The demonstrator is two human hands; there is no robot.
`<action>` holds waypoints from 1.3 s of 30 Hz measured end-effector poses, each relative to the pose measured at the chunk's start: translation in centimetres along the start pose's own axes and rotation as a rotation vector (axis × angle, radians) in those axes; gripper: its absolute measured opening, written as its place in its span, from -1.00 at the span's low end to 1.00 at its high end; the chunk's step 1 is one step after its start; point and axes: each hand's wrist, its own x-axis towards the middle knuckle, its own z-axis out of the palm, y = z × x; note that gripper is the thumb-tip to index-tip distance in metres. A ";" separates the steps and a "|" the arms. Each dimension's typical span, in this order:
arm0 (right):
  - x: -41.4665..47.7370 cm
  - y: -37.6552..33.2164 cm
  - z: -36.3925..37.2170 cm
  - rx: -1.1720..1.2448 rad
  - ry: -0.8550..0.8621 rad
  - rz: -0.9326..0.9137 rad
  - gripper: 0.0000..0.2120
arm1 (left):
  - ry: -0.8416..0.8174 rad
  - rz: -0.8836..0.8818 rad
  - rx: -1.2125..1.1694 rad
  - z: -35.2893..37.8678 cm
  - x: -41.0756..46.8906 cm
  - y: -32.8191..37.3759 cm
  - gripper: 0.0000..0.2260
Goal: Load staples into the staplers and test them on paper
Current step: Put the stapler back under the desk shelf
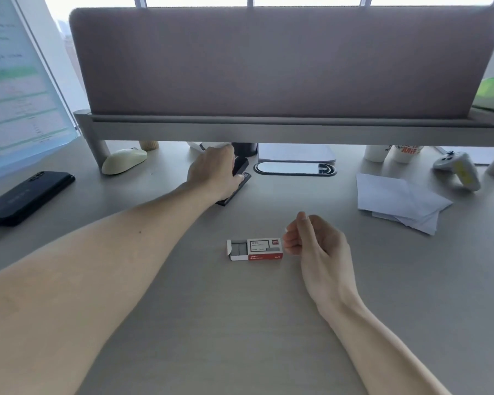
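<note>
A black stapler lies on the grey desk near the back, under the shelf edge. My left hand is stretched out over it and closed around its body, hiding most of it. A small red and white staple box sits in the middle of the desk with its left end slid open, showing grey staple strips. My right hand hovers just right of the box, fingers curled with thumb against fingertips; whether it pinches staples I cannot tell. White paper sheets lie at the right.
A dark phone lies at the left and a pale mouse by the shelf leg. A cable port sits behind the stapler. A white game controller and cups stand back right. A raised shelf with a fabric screen spans the back.
</note>
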 end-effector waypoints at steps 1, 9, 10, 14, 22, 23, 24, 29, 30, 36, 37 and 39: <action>0.0 0.0 0.0 0.005 -0.002 0.003 -0.59 | 0.005 0.006 0.008 0.0 0.0 0.0 -0.69; -0.2 0.0 0.1 0.009 -0.002 0.003 -0.60 | 0.091 0.060 0.035 -0.3 -0.5 -0.9 -0.54; -0.2 -0.1 0.1 0.009 0.001 0.002 -0.60 | 0.135 0.064 0.038 -0.4 -0.4 -1.3 -0.47; -0.2 -0.3 0.2 -0.002 -0.004 0.004 -0.60 | -0.040 -0.155 -0.057 -0.3 -0.1 -3.3 -0.02; -0.2 -0.3 0.2 -0.011 -0.016 0.004 -0.60 | -0.104 -0.209 -0.119 2.4 0.5 -3.4 -0.13; -0.2 -0.3 0.2 -0.017 -0.016 0.003 -0.60 | -0.091 -0.209 -0.114 2.6 0.6 -3.3 -0.15; -0.2 -0.2 0.2 -0.020 -0.015 0.003 -0.60 | -0.079 -0.208 -0.109 2.8 0.7 -3.2 -0.18; -0.2 -0.2 0.1 -0.026 -0.016 0.001 -0.60 | 0.020 -0.215 -0.033 4.0 1.2 -2.4 -0.24; -0.2 -0.3 0.1 -0.030 -0.016 0.000 -0.60 | 0.032 -0.220 -0.022 4.2 1.3 -2.3 -0.24; -0.2 -0.2 0.2 -0.051 -0.008 -0.018 -0.60 | 0.041 -0.226 -0.036 4.7 2.0 -2.0 -0.26; -0.2 -0.2 0.2 -0.050 -0.007 -0.017 -0.60 | 0.036 -0.222 -0.047 4.8 2.0 -1.9 -0.27; -0.2 -0.2 0.2 -0.053 -0.004 -0.017 -0.60 | 0.024 -0.214 -0.076 4.9 2.2 -1.6 -0.28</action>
